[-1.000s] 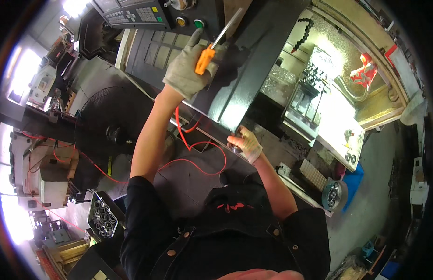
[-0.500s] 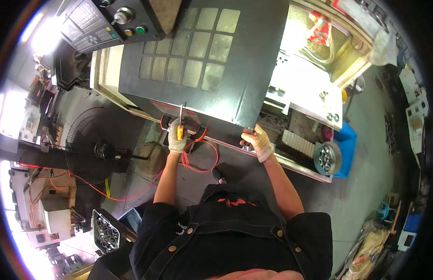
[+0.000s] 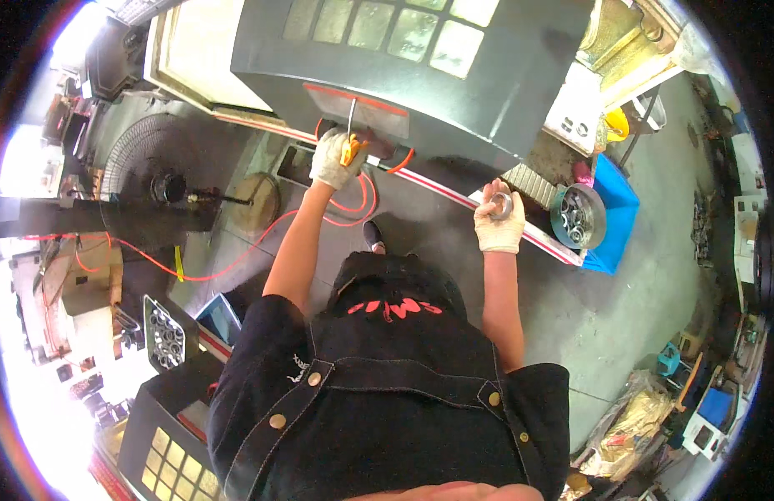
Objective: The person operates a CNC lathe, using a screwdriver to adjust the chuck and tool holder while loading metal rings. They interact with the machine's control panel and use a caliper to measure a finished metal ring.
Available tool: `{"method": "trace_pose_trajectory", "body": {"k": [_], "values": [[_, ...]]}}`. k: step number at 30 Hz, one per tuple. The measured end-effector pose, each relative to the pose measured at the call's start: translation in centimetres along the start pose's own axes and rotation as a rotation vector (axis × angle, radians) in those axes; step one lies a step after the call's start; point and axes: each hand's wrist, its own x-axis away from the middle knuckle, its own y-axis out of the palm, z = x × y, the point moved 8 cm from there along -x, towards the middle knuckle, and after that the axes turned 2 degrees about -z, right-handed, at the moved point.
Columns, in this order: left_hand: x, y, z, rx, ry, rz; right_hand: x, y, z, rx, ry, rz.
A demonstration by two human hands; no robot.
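— Gloves on both hands, see? The left hand (image 3: 337, 159) has its fingers wrapped tight round the orange grip of an air blow gun (image 3: 352, 144).

— Where's the nozzle?

— Thin metal tube, sticking straight out past the knuckles toward the dark machine door (image 3: 420, 75). A red coiled hose (image 3: 358, 200) loops just below the wrist.

— And the other hand?

— The right hand (image 3: 499, 221) is curled around a small metal ring part (image 3: 501, 203); fingers are closed on it, the shiny rim showing between them.

— What's near it?

— A blue bin (image 3: 618, 209) just beyond the fingertips, with a round metal piece (image 3: 577, 217) beside it.
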Motion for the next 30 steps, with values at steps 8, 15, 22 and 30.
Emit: {"method": "trace_pose_trajectory", "body": {"k": [8, 15, 22, 30], "values": [[0.5, -0.6, -1.0, 0.106, -0.067, 0.049, 3.7, 1.3, 0.5, 0.05, 0.228, -0.112], [8.7, -0.3, 3.5, 0.938, -0.17, -0.206, 1.3, -1.0, 4.5, 0.265, 0.355, -0.13], [12.5, 0.6, 14.4, 0.57, -0.129, -0.811, 0.6, -3.7, 2.5, 0.379, 0.181, -0.069], [12.3, -0.4, 14.1, 0.445, -0.312, -1.092, 1.8, -5.8, 3.4, 1.072, 0.226, 0.008]]}}
